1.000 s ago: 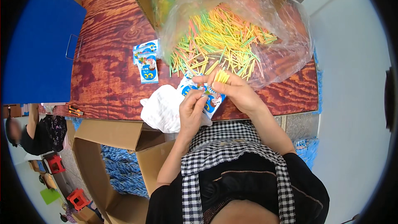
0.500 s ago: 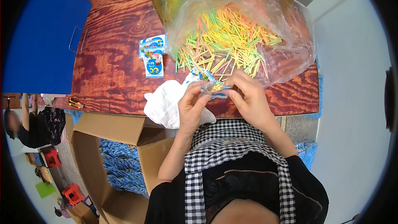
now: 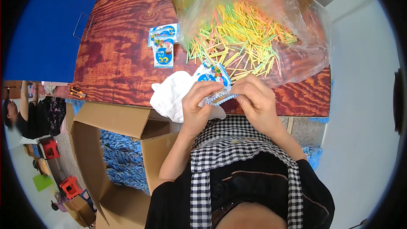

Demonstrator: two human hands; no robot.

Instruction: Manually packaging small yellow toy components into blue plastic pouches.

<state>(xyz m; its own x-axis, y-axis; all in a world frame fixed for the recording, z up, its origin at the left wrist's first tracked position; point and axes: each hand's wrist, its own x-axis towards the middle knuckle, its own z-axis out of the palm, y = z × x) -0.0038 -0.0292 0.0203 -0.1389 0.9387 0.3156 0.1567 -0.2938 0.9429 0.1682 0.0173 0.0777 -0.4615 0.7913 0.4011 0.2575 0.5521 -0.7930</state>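
Close to the table's near edge, my left hand (image 3: 197,107) and my right hand (image 3: 257,104) pinch the two sides of a small blue-and-white printed packet (image 3: 221,96). Part of it is hidden behind my fingers. Just beyond my hands lies another blue-and-white packet (image 3: 210,73), beside the pile of thin pastel sticks (image 3: 241,34). The sticks, yellow, green and pink, spill out of a clear plastic bag (image 3: 303,61). A crumpled white cloth (image 3: 169,95) lies left of my left hand. Farther left, several similar packets (image 3: 163,51) lie overlapping on the table.
A cardboard box (image 3: 112,114) holding blue striped packs (image 3: 123,161) stands below the near edge at left. An orange utility knife (image 3: 77,92) lies at the table's left edge, below a large blue panel (image 3: 46,29). Another person (image 3: 32,114) is at far left.
The packet in my hands has tilted and shows more of its printed, striped edge. My right fingers have drawn closer together on it. The whole view has shifted slightly.
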